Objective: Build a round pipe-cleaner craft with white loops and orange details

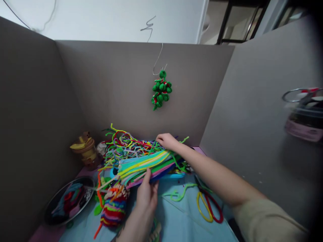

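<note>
A bundle of long pipe cleaners [146, 163] in yellow, turquoise, pink, green and blue lies slantwise in the middle. My left hand [146, 195] grips its lower edge, thumb in front and fingers partly hidden underneath. Beyond the bundle spreads a tangled heap of bent, many-coloured pipe cleaners [126, 141]. My right hand [165, 140] is at the right part of this heap, its fingers curled down; what they pinch, if anything, is hidden. Left of my left hand sits a striped fuzzy piece [114, 208] in red, yellow and blue, with orange ends sticking out.
Scissors [209, 206] with red and yellow handles lie at the right, near a loose green pipe cleaner [180, 195]. A metal bowl [66, 220] holds coloured pieces at the left. Brown pots [87, 151] stand behind it. A green ornament [161, 89] hangs on the grey back panel [113, 84].
</note>
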`<state>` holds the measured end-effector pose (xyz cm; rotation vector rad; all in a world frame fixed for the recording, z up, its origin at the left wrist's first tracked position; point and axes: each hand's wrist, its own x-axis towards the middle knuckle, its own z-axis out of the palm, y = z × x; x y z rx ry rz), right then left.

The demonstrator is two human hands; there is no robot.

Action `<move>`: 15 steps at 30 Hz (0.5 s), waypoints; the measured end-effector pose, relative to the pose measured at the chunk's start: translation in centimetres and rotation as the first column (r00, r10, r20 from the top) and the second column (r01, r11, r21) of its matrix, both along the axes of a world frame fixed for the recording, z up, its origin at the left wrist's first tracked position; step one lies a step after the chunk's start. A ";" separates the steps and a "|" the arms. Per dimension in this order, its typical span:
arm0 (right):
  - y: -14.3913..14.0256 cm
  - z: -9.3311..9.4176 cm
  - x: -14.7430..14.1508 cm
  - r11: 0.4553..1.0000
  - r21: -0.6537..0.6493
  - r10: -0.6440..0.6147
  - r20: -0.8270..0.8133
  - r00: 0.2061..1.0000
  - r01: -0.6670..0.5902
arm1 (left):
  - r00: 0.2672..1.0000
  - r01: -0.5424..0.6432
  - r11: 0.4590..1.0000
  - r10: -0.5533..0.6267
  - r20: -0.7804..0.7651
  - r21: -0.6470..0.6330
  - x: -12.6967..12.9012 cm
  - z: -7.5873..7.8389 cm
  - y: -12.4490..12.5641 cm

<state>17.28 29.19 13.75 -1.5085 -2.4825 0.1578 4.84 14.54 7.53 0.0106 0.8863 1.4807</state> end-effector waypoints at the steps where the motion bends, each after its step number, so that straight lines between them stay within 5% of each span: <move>1: 1.7 -0.2 -0.2 0.996 0.024 -0.089 0.097 0.991 0.087 | 1.000 0.002 1.000 -0.002 -0.005 0.002 -0.1 -0.1 0.0; 4: 5.2 -1.4 -1.0 0.987 0.027 -0.159 0.182 0.970 0.156 | 0.999 0.033 0.999 -0.033 -0.006 0.007 -0.2 -0.2 -0.2; 9: 6.9 -3.0 -2.4 0.981 -0.010 -0.182 0.293 0.938 0.194 | 0.998 0.055 0.998 -0.055 -0.020 -0.002 -0.2 -0.4 -0.4; 15: 6.6 -0.1 0.9 0.960 0.136 -0.275 0.272 0.922 0.246 | 0.994 0.097 0.995 -0.099 0.046 0.033 -0.6 -0.2 -0.2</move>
